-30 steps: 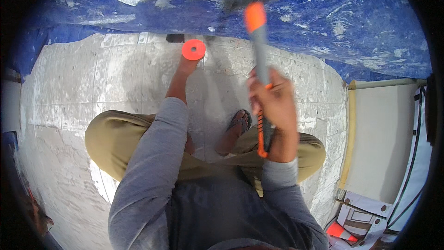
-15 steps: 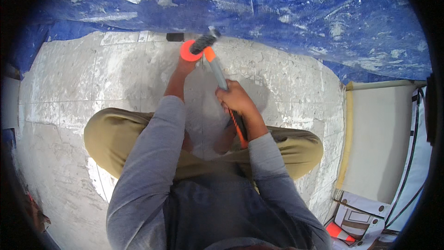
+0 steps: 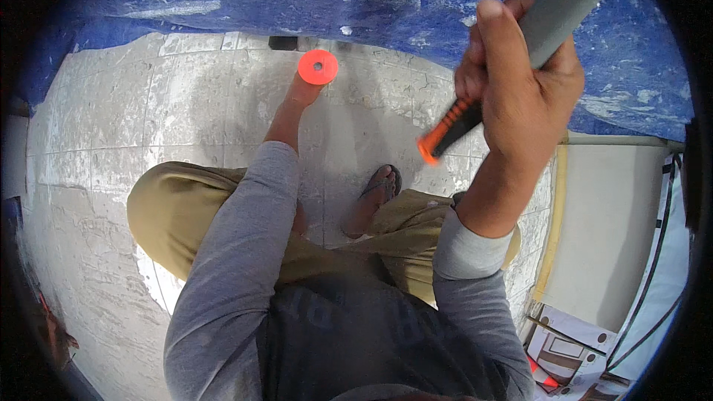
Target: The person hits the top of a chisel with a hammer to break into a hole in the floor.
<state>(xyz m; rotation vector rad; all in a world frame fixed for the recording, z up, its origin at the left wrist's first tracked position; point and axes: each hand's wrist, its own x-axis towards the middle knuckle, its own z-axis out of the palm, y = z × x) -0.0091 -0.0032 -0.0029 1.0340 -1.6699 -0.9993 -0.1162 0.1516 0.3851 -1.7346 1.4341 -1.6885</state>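
My right hand (image 3: 520, 82) is raised high on the right, closed around the grey handle of a hammer (image 3: 572, 11). Its black and orange grip end sticks out below my fist, pointing down-left, and the head is outside the view. My left hand (image 3: 303, 92) is low over the floor, under the round orange guard of a chisel (image 3: 327, 76). The grey struck end shows at the guard's centre. That guard covers my fingers, and the chisel's shaft and tip are hidden.
Scuffed, whitish floor tiles (image 3: 111, 126) lie beneath me. A paint-stained blue tarp (image 3: 297, 0) hangs across the far side. A dark block (image 3: 283, 43) sits at its foot, left of the chisel. My sandalled foot (image 3: 382, 184) is close by. A grey panel (image 3: 601, 215) stands on the right.
The hammer has risen from the chisel's end, up and to the right with my right hand. My left hand stays at the chisel, slightly shifted in the view.
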